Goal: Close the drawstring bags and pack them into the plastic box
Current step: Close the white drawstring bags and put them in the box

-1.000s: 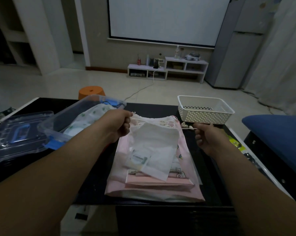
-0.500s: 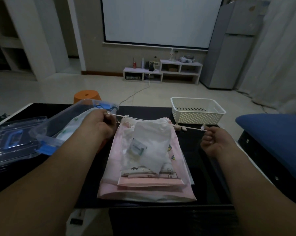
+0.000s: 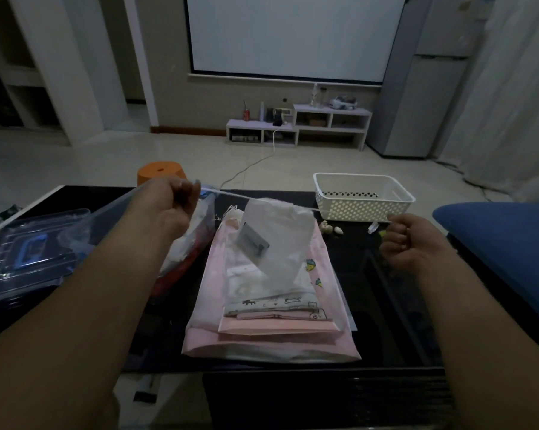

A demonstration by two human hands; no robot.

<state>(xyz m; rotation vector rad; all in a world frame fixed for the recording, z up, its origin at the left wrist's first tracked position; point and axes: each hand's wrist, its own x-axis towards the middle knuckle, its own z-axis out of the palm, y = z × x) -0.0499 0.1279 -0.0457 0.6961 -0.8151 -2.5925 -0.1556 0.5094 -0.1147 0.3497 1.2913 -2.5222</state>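
A small translucent white drawstring bag [image 3: 277, 240] hangs above the table from its taut white cord [image 3: 231, 194]. My left hand [image 3: 175, 206] grips the cord's left end and my right hand [image 3: 408, 240] grips its right end. The bag's mouth is gathered along the cord. Beneath it lies a stack of pink and patterned drawstring bags [image 3: 271, 330]. The clear plastic box [image 3: 113, 218] stands at the left, partly behind my left arm, with cloth inside.
The box's clear lid with a blue handle [image 3: 29, 252] lies at the far left. A white perforated basket [image 3: 361, 197] stands at the back right, small beads [image 3: 330, 228] beside it. A blue cushion [image 3: 504, 252] borders the black table on the right.
My hands have pulled further apart, the left rising to the left and the right moving right. The cord has drawn tight, the bag's mouth has gathered, and the bag has lifted off the stack.
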